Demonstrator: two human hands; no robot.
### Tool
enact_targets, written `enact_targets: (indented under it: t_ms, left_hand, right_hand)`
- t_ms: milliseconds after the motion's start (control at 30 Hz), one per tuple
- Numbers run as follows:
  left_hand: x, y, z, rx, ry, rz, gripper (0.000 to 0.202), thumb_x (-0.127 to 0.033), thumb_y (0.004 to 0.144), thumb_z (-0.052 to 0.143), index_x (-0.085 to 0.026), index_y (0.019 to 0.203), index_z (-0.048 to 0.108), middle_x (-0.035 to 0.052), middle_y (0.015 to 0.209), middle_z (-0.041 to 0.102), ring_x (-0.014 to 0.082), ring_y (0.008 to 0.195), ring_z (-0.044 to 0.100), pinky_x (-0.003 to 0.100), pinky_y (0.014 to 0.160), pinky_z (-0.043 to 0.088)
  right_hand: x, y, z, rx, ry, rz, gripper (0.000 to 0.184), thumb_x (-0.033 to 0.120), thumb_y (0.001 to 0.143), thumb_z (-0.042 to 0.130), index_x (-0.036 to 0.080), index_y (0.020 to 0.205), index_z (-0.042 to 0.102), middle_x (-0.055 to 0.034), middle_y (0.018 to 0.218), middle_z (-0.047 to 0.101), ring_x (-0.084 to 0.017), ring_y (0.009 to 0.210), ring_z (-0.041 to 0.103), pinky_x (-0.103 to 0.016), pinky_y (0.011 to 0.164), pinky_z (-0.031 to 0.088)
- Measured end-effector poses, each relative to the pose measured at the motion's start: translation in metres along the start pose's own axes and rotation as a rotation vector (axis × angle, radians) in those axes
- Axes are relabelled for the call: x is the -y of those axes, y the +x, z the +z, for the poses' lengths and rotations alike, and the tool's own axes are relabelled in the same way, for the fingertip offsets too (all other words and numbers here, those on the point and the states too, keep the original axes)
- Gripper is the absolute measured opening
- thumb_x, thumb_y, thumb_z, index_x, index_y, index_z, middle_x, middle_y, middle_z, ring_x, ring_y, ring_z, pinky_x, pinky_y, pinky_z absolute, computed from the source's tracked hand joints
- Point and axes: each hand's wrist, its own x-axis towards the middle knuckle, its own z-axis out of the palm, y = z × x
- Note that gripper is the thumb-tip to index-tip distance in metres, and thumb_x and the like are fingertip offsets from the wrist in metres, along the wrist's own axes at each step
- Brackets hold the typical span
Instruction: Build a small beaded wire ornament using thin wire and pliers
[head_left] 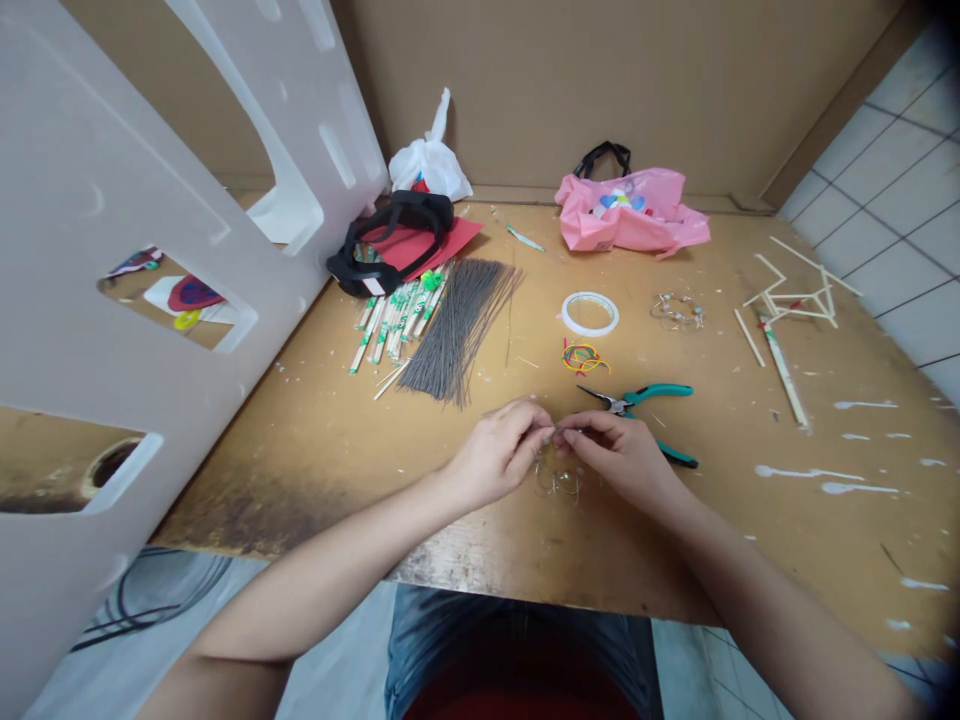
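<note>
Fingertips of my left hand (501, 450) and my right hand (622, 455) meet in a pinch over the table, both closed on a thin beaded wire (561, 482). Its loops dangle below the fingers; the exact spot being gripped is too small to make out. Teal-handled long-nose pliers (619, 406) lie just beyond my right hand, jaws toward the left. A similar beaded wire ring (678, 311) rests farther back on the right. Left of my hands lies a thick bundle of grey wires (457, 335).
Behind my hands lie coloured rubber bands (582, 358) and a white tape roll (565, 318). Wrapped chopsticks (386, 328) sit beneath a black head strap (390, 277). A pink bag (600, 226), a white bag (429, 168), a stick frame (799, 305) and a white plastic panel (172, 180) surround the table.
</note>
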Motion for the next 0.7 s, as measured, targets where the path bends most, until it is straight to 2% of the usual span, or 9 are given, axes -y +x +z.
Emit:
enact_targets:
  t_ms: [100, 233, 300, 400, 533, 600, 700]
  left_hand:
    - [-0.001, -0.002, 0.0, -0.008, 0.131, 0.144, 0.01, -0.017, 0.089, 0.043, -0.016, 0.086, 0.052, 0.0028, 0.075, 0.06, 0.011, 0.068, 0.057, 0.021, 0.061, 0.045]
    - [-0.004, -0.004, 0.001, -0.048, 0.259, 0.293, 0.009, -0.016, 0.089, 0.045, -0.014, 0.088, 0.053, 0.0039, 0.075, 0.061, 0.0114, 0.068, 0.058, 0.021, 0.062, 0.046]
    - [-0.007, -0.004, 0.002, -0.059, 0.281, 0.263, 0.009, -0.017, 0.089, 0.045, -0.014, 0.088, 0.053, 0.0033, 0.075, 0.062, 0.0107, 0.067, 0.058, 0.021, 0.061, 0.046]
    - [-0.011, -0.004, 0.004, -0.054, 0.293, 0.134, 0.009, -0.02, 0.088, 0.047, -0.015, 0.086, 0.054, 0.0019, 0.075, 0.06, 0.0097, 0.064, 0.057, 0.02, 0.058, 0.045]
    - [-0.013, -0.003, 0.005, 0.016, 0.363, 0.054, 0.017, -0.023, 0.091, 0.041, -0.015, 0.084, 0.055, 0.0024, 0.074, 0.058, 0.011, 0.065, 0.057, 0.021, 0.059, 0.046]
    - [-0.013, -0.003, 0.004, 0.07, 0.441, 0.096, 0.02, -0.021, 0.092, 0.037, -0.015, 0.085, 0.055, 0.0027, 0.074, 0.057, 0.0118, 0.064, 0.056, 0.022, 0.058, 0.046]
    - [-0.01, -0.005, 0.003, 0.119, 0.526, 0.277, 0.017, -0.015, 0.089, 0.038, -0.014, 0.088, 0.055, 0.003, 0.074, 0.057, 0.0136, 0.064, 0.055, 0.024, 0.055, 0.045]
  right_hand:
    - [-0.001, 0.0, 0.002, -0.003, 0.002, 0.004, 0.015, 0.03, 0.079, 0.055, 0.021, 0.082, 0.067, -0.0024, 0.073, 0.071, -0.019, 0.07, 0.067, -0.032, 0.068, 0.054]
    - [-0.002, 0.0, 0.005, -0.09, 0.024, 0.02, 0.015, 0.03, 0.076, 0.058, 0.02, 0.083, 0.067, -0.0029, 0.072, 0.072, -0.019, 0.068, 0.067, -0.032, 0.067, 0.054]
    - [-0.003, 0.0, 0.007, -0.136, 0.023, 0.007, 0.016, 0.031, 0.074, 0.058, 0.02, 0.081, 0.067, -0.0027, 0.072, 0.071, -0.018, 0.067, 0.067, -0.031, 0.065, 0.054]
    - [-0.005, 0.001, 0.008, -0.196, -0.015, -0.039, 0.016, 0.029, 0.074, 0.058, 0.018, 0.078, 0.068, -0.0029, 0.072, 0.072, -0.018, 0.066, 0.067, -0.03, 0.062, 0.054]
    - [-0.007, 0.0, 0.009, -0.234, -0.107, -0.095, 0.015, 0.026, 0.074, 0.057, 0.018, 0.079, 0.069, -0.0035, 0.073, 0.072, -0.018, 0.066, 0.067, -0.03, 0.063, 0.054]
    - [-0.007, 0.0, 0.01, -0.228, -0.121, -0.095, 0.015, 0.026, 0.074, 0.057, 0.018, 0.079, 0.069, -0.0035, 0.073, 0.072, -0.018, 0.066, 0.066, -0.03, 0.064, 0.054]
    - [-0.005, 0.0, 0.01, -0.221, -0.104, -0.07, 0.015, 0.027, 0.074, 0.057, 0.018, 0.077, 0.068, -0.0032, 0.073, 0.072, -0.018, 0.066, 0.066, -0.03, 0.063, 0.053]
